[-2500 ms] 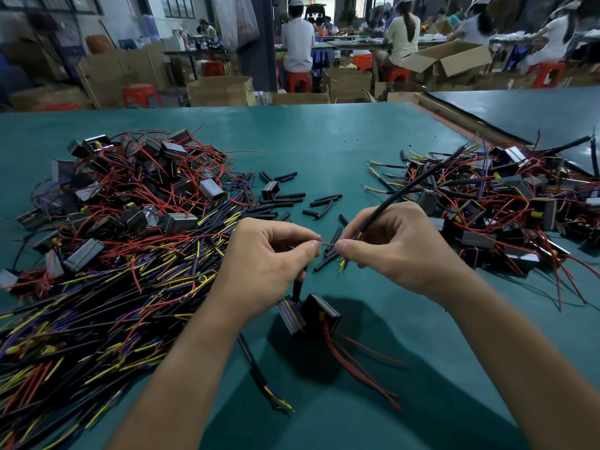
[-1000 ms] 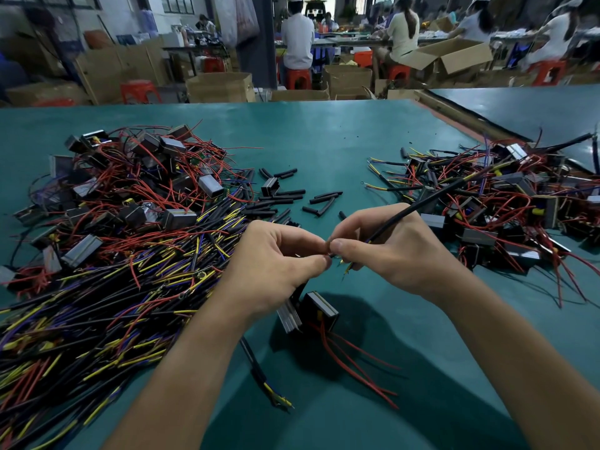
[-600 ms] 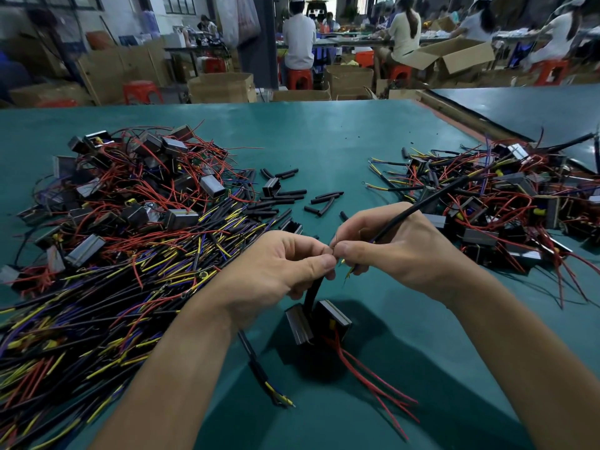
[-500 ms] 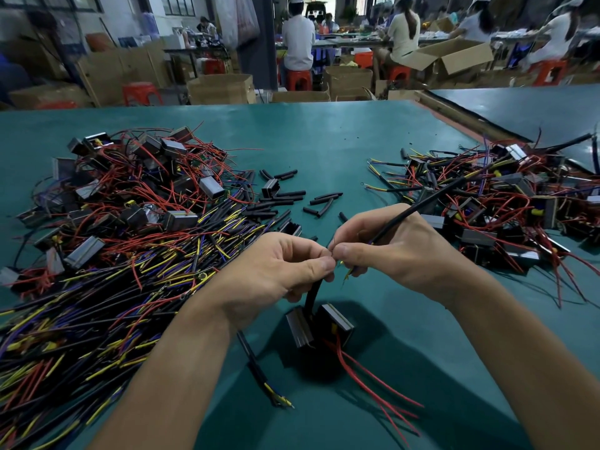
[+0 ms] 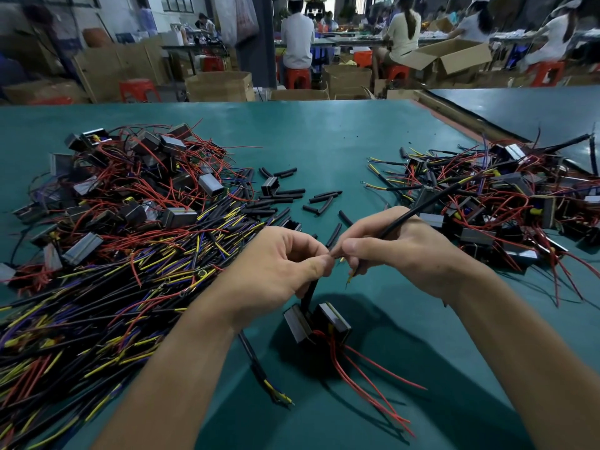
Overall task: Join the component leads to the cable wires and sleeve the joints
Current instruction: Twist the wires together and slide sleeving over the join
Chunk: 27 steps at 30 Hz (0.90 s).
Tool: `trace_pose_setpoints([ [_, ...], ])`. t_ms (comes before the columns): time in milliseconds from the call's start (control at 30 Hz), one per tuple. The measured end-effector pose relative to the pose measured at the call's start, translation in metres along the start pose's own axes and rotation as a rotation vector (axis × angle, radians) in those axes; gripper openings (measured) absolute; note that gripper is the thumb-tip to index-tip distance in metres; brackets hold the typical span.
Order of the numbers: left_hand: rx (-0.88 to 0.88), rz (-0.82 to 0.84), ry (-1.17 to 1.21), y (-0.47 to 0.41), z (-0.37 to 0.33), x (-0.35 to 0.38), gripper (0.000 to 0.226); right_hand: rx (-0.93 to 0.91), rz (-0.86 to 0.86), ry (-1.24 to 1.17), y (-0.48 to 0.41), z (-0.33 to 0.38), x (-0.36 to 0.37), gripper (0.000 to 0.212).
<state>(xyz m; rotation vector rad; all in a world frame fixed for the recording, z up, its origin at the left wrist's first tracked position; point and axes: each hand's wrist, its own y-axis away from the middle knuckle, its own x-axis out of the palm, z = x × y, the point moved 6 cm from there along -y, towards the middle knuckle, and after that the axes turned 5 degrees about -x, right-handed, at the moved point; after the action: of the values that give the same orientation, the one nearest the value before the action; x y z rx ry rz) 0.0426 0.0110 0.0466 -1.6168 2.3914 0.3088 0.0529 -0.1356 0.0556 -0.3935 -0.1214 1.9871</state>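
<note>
Head view, left pile: spare cables and parts in a left pile point(image 5: 130, 241), close by for an easy grab.
Left hand: my left hand point(image 5: 279, 271) pinches a thin lead between thumb and fingertip.
Component: the component point(image 5: 316, 323) hangs just below that hand on its lead. Can't tell if it touches the desk.
Sleeves: loose black sleeve bits point(image 5: 292, 193) lie just past my hands, handy for covering the joint, I'd say.
Right hand: my right hand point(image 5: 399, 254) pinches the wire end, tip to tip with the left. The black cable point(image 5: 422, 206) trails off up-right, out of the way.
Right pile: the right pile point(image 5: 506, 196) is probably finished ones.
Desk: teal desk point(image 5: 308, 134).
Room: workshop with people point(image 5: 293, 37) on red stools point(image 5: 297, 77) and cardboard boxes point(image 5: 220, 87).
</note>
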Motion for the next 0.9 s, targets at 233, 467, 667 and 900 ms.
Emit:
trace_pose_setpoints([
  [233, 0.023, 0.006, 0.005, 0.0018, -0.0031, -0.0005, 0.015, -0.013, 0.045, 0.067, 0.0002, 0.0011, 0.0022, 0.002],
  [467, 0.016, 0.027, -0.007, 0.0019, -0.0026, 0.0002, 0.014, -0.014, 0.137, 0.140, 0.0015, 0.0036, 0.0025, 0.009],
  [667, 0.041, 0.016, 0.015, 0.0005, -0.0016, -0.0032, 0.008, -0.027, 0.086, 0.159, 0.0006, 0.0052, 0.0031, 0.013],
  [900, 0.069, 0.000, -0.009, 0.0012, -0.0043, -0.0008, 0.012, 0.006, 0.116, 0.091, 0.0009, -0.0006, 0.0031, 0.016],
])
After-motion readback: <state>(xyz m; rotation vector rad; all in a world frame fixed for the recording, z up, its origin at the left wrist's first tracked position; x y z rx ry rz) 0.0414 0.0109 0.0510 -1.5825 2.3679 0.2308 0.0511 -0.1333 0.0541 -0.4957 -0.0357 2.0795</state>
